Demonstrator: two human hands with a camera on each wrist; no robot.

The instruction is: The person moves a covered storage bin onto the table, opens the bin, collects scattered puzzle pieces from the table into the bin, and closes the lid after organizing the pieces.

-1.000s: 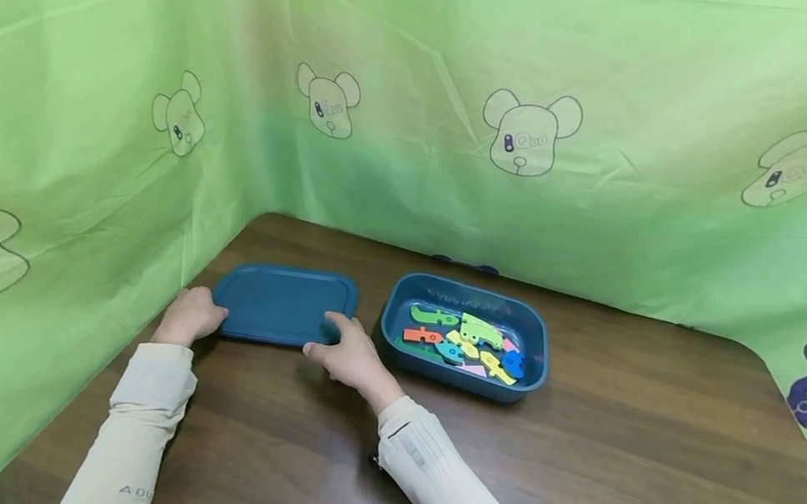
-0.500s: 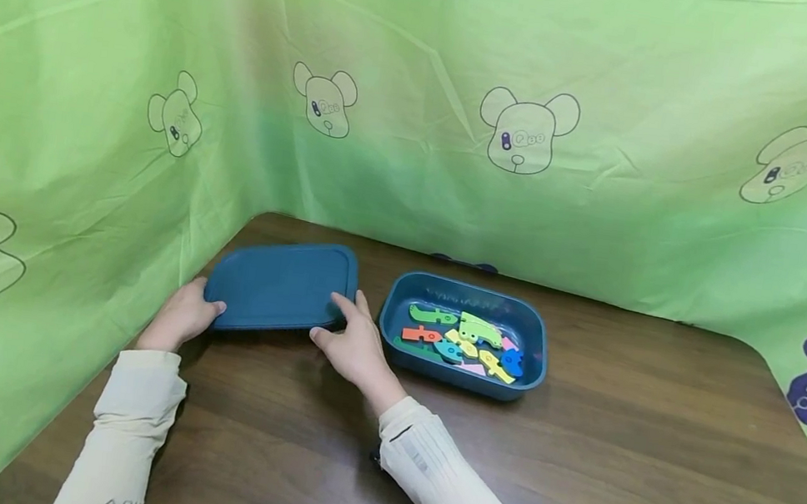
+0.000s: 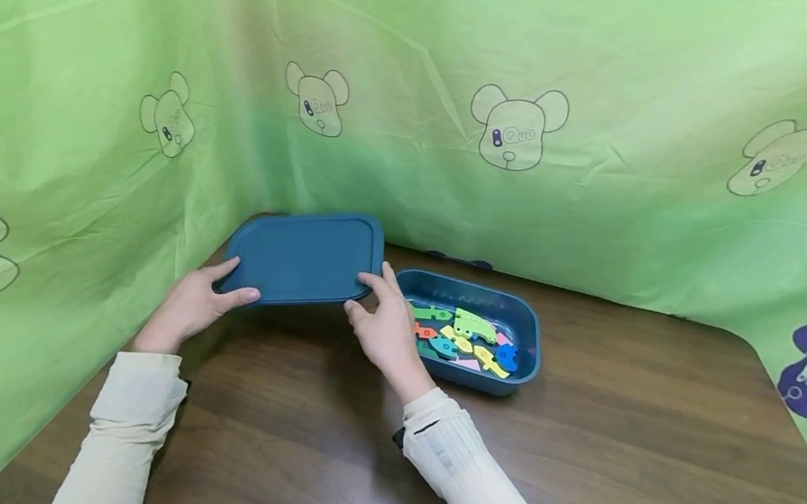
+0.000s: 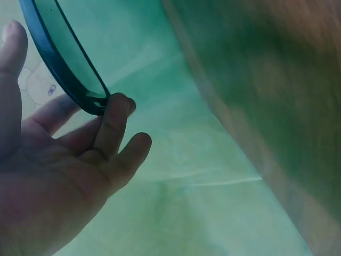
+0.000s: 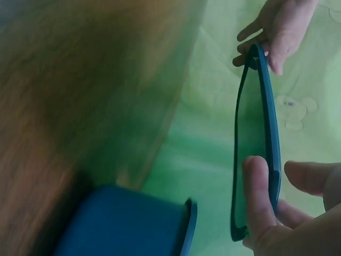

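In the head view a dark blue rectangular lid [image 3: 305, 257] is held up off the table, its far edge raised toward the curtain. My left hand [image 3: 193, 302] grips its left end, the thumb at the near corner. At the other end, my right hand [image 3: 390, 326] pinches the near right corner. The right wrist view shows fingers under the lid's rim [image 5: 272, 133]. Just right of that hand stands a matching blue box [image 3: 526, 360], its left edge partly hidden by the hand. Several colourful flat shaped pieces [image 3: 473, 328] lie in it.
The wooden table [image 3: 624, 422] carries the box near its back edge. A green curtain [image 3: 603, 226] printed with bear heads hangs close behind and along the left side.
Both hands have raised the lid from the table, tilting it and carrying it farther back and slightly right. The box and its pieces have stayed in place.
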